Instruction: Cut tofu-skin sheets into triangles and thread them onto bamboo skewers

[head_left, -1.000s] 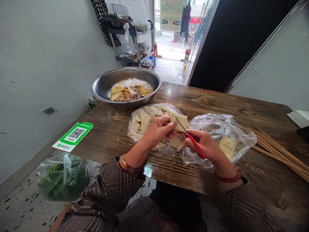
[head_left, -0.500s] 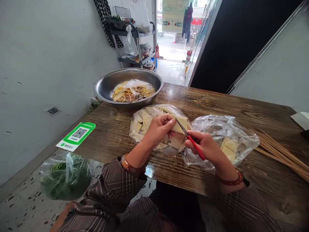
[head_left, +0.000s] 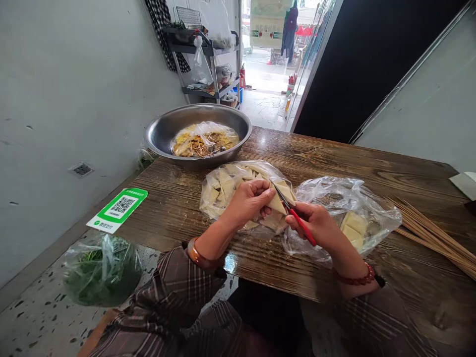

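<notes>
My left grip (head_left: 248, 202) is narrow, pinching the pale sheet (head_left: 275, 204) above the near edge of the clear bag of cut pieces (head_left: 220, 198). My right grip (head_left: 316, 223) is closed around the red handles of the scissors (head_left: 304, 229); the blades lie across the sheet, between two portions. I cannot tell whether these are fully separated. To the right on the counter (head_left: 260, 267) rests the open clear bag (head_left: 381, 218), containing pale square pieces (head_left: 353, 229). Beyond it lie wooden skewers (head_left: 433, 235). The metal basin (head_left: 158, 131) stands at the far left, holding a plastic-covered load with sticks. The green-and-white code card (head_left: 118, 210) lies at the left edge.
</notes>
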A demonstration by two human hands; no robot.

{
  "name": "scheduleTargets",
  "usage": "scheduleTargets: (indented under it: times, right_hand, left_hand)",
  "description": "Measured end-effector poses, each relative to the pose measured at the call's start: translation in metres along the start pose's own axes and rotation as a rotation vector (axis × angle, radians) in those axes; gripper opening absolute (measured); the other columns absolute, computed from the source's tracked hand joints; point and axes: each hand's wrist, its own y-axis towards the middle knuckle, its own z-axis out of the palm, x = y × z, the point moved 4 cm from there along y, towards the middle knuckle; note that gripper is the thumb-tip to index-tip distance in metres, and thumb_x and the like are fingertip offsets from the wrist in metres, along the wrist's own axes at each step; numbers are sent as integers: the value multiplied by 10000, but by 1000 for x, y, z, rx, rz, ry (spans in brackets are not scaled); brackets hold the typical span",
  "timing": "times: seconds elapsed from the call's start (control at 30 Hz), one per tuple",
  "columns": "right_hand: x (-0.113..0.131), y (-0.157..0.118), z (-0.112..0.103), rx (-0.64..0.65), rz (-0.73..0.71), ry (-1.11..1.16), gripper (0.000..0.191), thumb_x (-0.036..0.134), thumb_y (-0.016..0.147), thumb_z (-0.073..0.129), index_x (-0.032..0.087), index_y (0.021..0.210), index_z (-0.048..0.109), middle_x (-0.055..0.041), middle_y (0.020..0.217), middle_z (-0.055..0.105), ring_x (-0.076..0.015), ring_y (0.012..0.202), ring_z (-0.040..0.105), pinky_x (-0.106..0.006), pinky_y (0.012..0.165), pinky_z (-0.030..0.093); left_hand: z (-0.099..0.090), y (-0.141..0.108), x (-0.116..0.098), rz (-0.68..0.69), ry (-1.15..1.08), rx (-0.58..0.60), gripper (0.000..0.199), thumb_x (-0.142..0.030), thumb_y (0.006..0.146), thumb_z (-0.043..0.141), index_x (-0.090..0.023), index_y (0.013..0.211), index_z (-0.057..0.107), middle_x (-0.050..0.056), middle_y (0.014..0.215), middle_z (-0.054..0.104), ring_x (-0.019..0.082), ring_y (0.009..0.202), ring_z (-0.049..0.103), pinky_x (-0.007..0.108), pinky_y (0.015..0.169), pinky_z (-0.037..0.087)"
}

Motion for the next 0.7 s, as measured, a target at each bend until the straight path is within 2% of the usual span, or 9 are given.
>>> scheduleTargets:
  times: [0.1,0.2,0.27,0.33,0.43,0.6,0.7]
  right_hand:
    - [0,1,2,37,6,-1,419,577,787,701,181,705,595,33,559,462,-85,478,384,-226,420,284]
    - [1,0,2,73,13,5,401,563,799,697,164,774,668,32,573,476,-79,472,403,-219,413,298]
    - [1,-2,2,99,30,47,421,558,805,694,146,888,716,32,587,489,-75,461,415,-218,410,313]
    - [2,-4,2,148,52,115,492,551,802,702,125,1047,725,30,602,516,-70,444,430,-216,406,326]
    - [2,-6,0,136,62,227,599,562,801,705,113,1197,682,24,623,559,-66,433,462,-208,402,348]
    - [4,-5,-14,-90,-54,452,541,588,834,674,153,1155,689,33,629,562,-59,424,455,-201,386,355]
    - [6,-6,-22,-216,-105,563,477,559,831,700,181,1122,702,32,647,574,-58,440,463,-198,395,360]
  left_hand:
    - [-6,0,-6,49,55,-91,203,-346,798,658,-170,735,579,-40,596,548,62,428,460,190,414,395]
    - [-17,0,-13,175,175,-265,176,-313,819,624,-180,716,571,-41,597,513,79,494,453,204,481,403]
    - [-24,0,-17,301,327,-400,146,-292,831,624,-185,736,595,-28,635,538,97,567,477,214,549,410]
    - [-30,2,-17,408,499,-485,84,-270,837,633,-191,812,644,-7,708,589,118,647,512,229,625,423]
    - [-33,5,-14,500,742,-514,147,-244,873,594,-190,980,680,42,854,637,162,783,568,275,738,453]
    - [-25,7,-13,646,1098,-502,272,-165,889,535,-182,1117,683,117,1156,630,240,1055,554,394,940,445]
    - [-12,8,-12,643,1250,-446,242,-254,913,570,-218,1110,705,94,1225,640,275,1157,512,450,1008,405]
